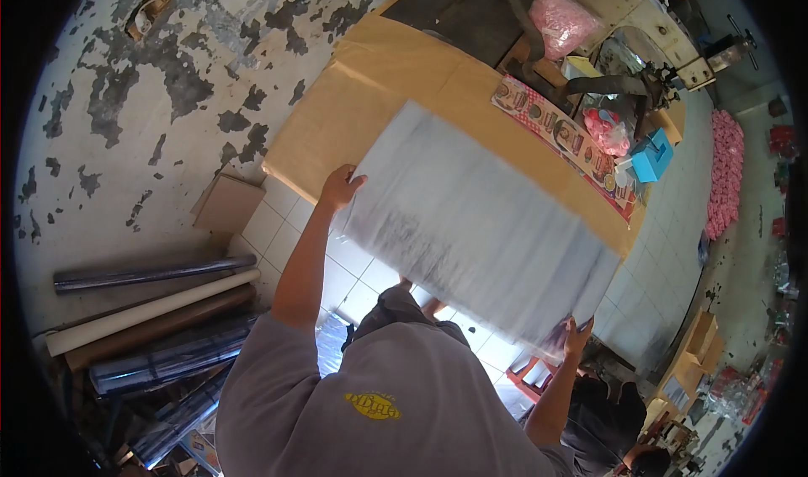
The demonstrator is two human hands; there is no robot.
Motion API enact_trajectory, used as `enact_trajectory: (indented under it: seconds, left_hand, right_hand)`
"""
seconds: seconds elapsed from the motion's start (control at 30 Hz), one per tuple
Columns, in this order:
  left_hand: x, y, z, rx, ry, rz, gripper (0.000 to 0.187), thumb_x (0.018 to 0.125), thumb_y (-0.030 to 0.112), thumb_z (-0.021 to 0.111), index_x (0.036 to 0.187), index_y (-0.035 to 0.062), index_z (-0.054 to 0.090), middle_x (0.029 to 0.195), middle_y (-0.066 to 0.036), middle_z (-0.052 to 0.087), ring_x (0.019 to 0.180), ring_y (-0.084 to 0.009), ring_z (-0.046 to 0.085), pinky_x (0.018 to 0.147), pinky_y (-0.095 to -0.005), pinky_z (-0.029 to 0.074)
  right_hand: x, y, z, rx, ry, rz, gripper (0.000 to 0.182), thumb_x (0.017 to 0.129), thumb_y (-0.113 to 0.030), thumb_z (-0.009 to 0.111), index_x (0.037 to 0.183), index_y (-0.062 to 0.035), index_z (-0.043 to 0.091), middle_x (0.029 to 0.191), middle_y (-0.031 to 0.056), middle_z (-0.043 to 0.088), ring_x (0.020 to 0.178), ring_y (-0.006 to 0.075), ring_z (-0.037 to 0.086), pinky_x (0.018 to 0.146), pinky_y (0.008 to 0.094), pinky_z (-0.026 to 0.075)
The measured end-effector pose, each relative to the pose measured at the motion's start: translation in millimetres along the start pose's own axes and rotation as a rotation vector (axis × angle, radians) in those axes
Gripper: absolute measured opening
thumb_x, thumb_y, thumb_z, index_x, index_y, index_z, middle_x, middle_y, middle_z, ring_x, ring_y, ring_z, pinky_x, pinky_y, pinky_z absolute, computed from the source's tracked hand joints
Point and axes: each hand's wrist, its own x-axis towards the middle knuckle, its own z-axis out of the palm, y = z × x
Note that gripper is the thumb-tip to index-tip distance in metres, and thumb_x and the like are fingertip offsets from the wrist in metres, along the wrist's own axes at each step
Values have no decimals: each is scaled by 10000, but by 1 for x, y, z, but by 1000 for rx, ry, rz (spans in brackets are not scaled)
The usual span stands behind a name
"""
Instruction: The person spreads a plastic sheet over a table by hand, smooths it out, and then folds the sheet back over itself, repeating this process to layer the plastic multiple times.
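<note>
A large, streaky grey plastic-looking sheet [471, 224] spreads in front of me, partly over a table covered with brown paper [379, 73]. My left hand [341, 186] grips its left edge, thumb on top. At the opposite end, my right hand [577, 338] pinches the near right corner. The sheet's near edge hangs past the table toward my body, above the tiled floor. Its far edge lies over the brown paper. The fingers beneath the sheet are hidden.
Long rolls of material [151, 309] lie at the lower left beside a peeling wall. A printed cardboard strip [564, 136], a blue box [652, 155] and a pink bag [562, 21] sit at the table's far right. Another person in dark clothing [602, 418] is at the lower right.
</note>
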Motion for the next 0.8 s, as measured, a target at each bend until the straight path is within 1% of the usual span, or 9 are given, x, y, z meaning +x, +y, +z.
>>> enact_trajectory:
  seconds: [0.1,0.2,0.3,0.4,0.5,0.63,0.73,0.77,0.8]
  left_hand:
    - [1,1,-1,81,-13,-4,362,867,300,769,1013,-11,655,873,-134,676,785,-235,609,714,-378,477]
    - [1,1,-6,57,-45,-41,378,859,308,775,1026,-6,649,892,-137,675,805,-240,612,741,-391,483]
    - [13,-18,0,4,-85,-8,401,847,313,788,1042,-5,641,910,-138,670,837,-245,614,766,-401,488]
    - [6,-17,-3,30,-86,-30,432,832,317,805,1070,-4,641,949,-145,670,877,-249,618,785,-403,492]
    - [11,-25,-5,-60,-89,-56,454,822,328,819,1081,0,643,951,-149,669,896,-252,622,799,-394,496]
    - [8,-12,-6,43,-100,-92,487,807,333,828,1126,22,631,1070,-150,660,938,-291,637,830,-392,514]
    - [-10,14,9,322,204,4,515,838,305,787,1234,48,581,1260,-163,594,1077,-349,609,921,-445,500]
    - [-18,28,15,408,230,70,525,857,293,761,1277,55,554,1320,-168,553,1138,-362,575,961,-469,476]
    - [-32,41,21,495,257,140,538,875,281,735,1320,61,527,1379,-173,512,1199,-376,541,1001,-494,452]
  right_hand:
    - [7,1,-6,-214,67,89,910,803,-381,836,1502,-18,379,1432,270,420,1327,387,443,1092,485,404]
    - [20,-8,-11,-211,19,170,880,714,-262,912,1392,63,454,1312,248,542,1230,308,534,1014,430,463]
    - [33,12,-17,-137,-34,136,862,690,-249,928,1353,56,469,1311,221,534,1199,294,538,976,423,477]
    - [36,13,-19,-115,-17,104,840,677,-301,941,1318,7,495,1223,228,570,1136,332,572,957,438,488]
    - [30,-24,-29,-29,-121,223,848,670,-293,945,1307,17,478,1217,221,569,1126,299,566,946,416,485]
    - [62,20,-27,-84,-193,236,820,677,-294,937,1299,5,493,1142,209,600,1064,296,584,921,391,496]
    - [84,11,-45,91,-304,432,609,788,-397,832,1166,3,574,1004,114,614,937,260,591,798,378,516]
    - [90,6,-52,160,-331,501,562,824,-432,798,1122,2,600,958,82,618,894,248,593,757,373,523]
    - [88,-1,-59,211,-361,513,420,890,-453,713,1000,-61,607,747,27,539,700,161,530,600,340,453]
